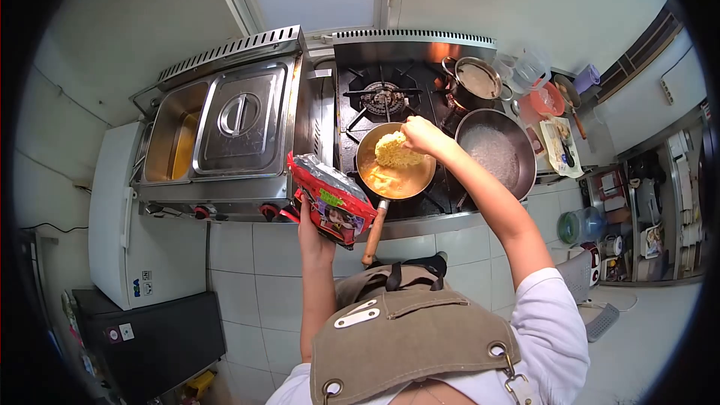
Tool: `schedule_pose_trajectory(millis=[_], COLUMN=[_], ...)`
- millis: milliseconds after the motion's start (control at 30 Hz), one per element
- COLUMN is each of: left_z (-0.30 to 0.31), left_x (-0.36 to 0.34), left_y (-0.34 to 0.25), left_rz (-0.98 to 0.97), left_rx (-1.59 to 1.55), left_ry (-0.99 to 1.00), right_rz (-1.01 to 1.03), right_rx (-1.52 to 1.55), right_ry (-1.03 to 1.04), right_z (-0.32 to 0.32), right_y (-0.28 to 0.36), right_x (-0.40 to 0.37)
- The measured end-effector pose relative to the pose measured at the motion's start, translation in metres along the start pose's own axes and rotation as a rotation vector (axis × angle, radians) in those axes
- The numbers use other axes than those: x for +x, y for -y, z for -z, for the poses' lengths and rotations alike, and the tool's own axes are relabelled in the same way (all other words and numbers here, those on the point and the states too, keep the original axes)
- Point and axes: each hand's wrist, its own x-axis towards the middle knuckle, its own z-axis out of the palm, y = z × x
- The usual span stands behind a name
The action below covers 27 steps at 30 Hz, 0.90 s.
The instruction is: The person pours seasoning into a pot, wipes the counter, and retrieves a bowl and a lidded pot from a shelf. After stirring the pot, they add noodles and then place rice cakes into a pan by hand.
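In the head view, a block of dried instant noodles [395, 151] is gripped in my right hand [421, 135], low over a saucepan [425, 184]. Orange-yellow broth fills the saucepan, with paler pieces in it on the near left. Its wooden handle [374, 233] points toward me. My left hand [307, 221] is wrapped round a red and black noodle packet [335, 201], whose silvery opening faces up and away from me. The packet is held just left of the saucepan and partly overlaps the stove's front edge.
A wide frying pan [526, 156] with cloudy liquid sits right of the saucepan, under my right forearm. Behind it stands a steel pot [480, 90]; a bare burner [382, 100] is at back left. A lidded steel fryer [244, 116] is left; a red bowl [547, 100] stands right.
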Motion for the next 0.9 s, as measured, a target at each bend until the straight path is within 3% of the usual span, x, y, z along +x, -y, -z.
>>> schedule_pose_trajectory(millis=[133, 333, 400, 667, 800, 867, 900], left_z=[-0.004, 0.002, -0.003, -0.006, -0.04, -0.061, -0.073], left_x=[-0.003, -0.001, -0.003, 0.026, 0.057, 0.077, 0.084], left_y=[-0.001, 0.0, 0.001, 0.016, -0.003, -0.016, -0.026], left_rz=[0.009, 0.014, 0.015, 0.037, -0.053, -0.202, -0.325], left_rx=[0.001, 0.013, 0.017, 0.035, 0.383, 0.661, 0.832], left_ry=[0.019, 0.017, 0.016, 0.08, 0.028, 0.12, 0.263], right_rz=[-0.009, -0.075, -0.103, -0.318, -0.462, -0.519, -0.567], right_rx=[0.202, -0.031, 0.022, 0.366, 0.649, 0.732, 0.775], right_ry=[-0.142, -0.316, -0.303, -0.717, -0.861, -0.925, -0.909], right_z=[-0.002, -0.028, -0.013, 0.092, 0.117, 0.107, 0.099], right_y=[0.004, 0.01, 0.018, 0.074, 0.11, 0.115, 0.115], right_x=[-0.002, 0.0, -0.005, -0.078, -0.131, -0.155, -0.167])
